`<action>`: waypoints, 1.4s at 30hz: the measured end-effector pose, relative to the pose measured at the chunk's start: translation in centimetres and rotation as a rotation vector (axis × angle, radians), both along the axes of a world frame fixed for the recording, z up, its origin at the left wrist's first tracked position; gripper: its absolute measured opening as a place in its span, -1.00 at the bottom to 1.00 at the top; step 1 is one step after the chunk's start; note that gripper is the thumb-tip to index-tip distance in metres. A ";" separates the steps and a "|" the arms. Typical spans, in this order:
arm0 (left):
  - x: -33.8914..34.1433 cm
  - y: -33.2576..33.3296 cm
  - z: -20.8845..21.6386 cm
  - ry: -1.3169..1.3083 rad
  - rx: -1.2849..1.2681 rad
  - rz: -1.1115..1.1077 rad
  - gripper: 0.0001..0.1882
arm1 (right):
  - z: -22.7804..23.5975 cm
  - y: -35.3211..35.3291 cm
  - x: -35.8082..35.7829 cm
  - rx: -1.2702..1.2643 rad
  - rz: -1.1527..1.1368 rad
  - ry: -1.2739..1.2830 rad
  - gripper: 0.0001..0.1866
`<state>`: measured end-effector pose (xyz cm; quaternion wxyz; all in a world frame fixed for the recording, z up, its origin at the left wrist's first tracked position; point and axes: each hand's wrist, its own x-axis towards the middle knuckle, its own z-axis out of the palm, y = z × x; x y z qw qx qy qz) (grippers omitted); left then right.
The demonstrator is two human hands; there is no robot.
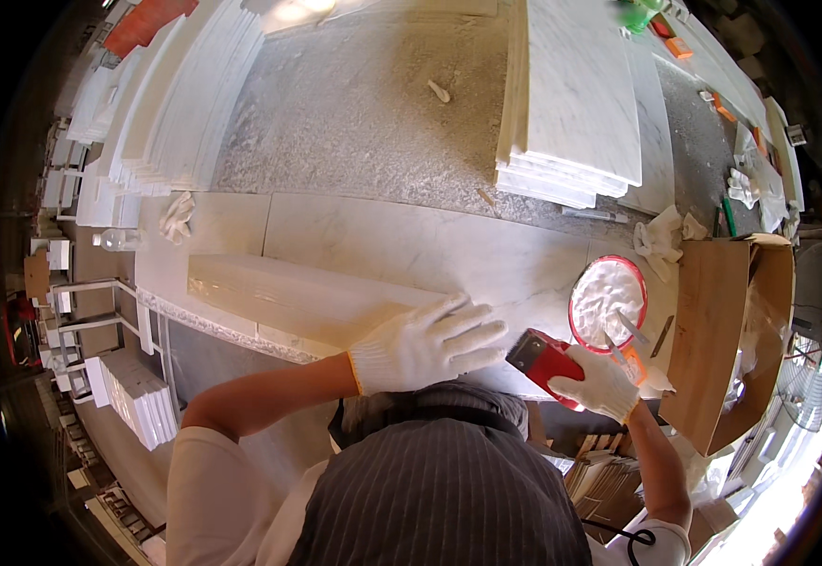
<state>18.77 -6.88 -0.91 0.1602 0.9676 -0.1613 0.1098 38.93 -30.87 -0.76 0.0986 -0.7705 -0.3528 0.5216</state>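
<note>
Where the fisheye rim darkens on the left, the shelving and the small stack of white tiles (pixel 137 396) blur into shapes too small to read, and the tall leaning stack of white marble slabs (pixel 175 94) is cut off at the top edge. Nearer the middle, a long pale marble strip (pixel 288 297) lies on the white marble worktop (pixel 430 241); its right end is hidden beneath the left hand (pixel 425 344). That hand, in a white knitted glove, comes in on a bare forearm from lower left and lies flat, palm down, fingers spread and relaxed — pressing on the strip and slab rather than gripping anything. Just to its right, the right hand (pixel 604 382), also gloved, is closed around a red block-shaped tool with a dark end (pixel 543 358); what kind of tool it is cannot be made out, since the glove covers its far half. Just beyond that hand sits a round red-rimmed bowl of white paste (pixel 607 300) with a thin blade resting in it. Further right an open brown cardboard box (pixel 727 340) stands on the worktop's end, its contents lost in glare — the person's striped apron hides the worktop's near edge.
</note>
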 end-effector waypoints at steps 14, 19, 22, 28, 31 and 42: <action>2.3 -3.5 -2.0 0.723 -0.453 0.366 -0.77 | -2.8 5.4 -9.0 0.246 0.499 -0.751 -0.77; 2.3 -2.8 -1.3 0.370 0.307 -0.221 -0.85 | -6.5 3.0 -10.1 0.433 0.259 -0.722 -0.68; 1.1 -3.5 -3.8 0.071 0.224 -0.097 -0.82 | -5.3 1.7 -9.8 0.320 0.048 -0.714 -0.65; 0.9 -2.4 -0.8 0.094 0.088 -0.063 -0.63 | -9.7 -0.5 -11.1 0.554 -0.116 -0.900 -0.57; -0.3 -0.4 -0.5 0.086 0.002 0.099 -0.41 | -11.7 -1.6 -11.3 0.580 -0.079 -0.881 -0.55; -20.4 19.3 -0.5 0.102 0.403 1.257 -0.39 | -5.5 5.8 -11.7 0.953 -0.604 -0.278 -0.52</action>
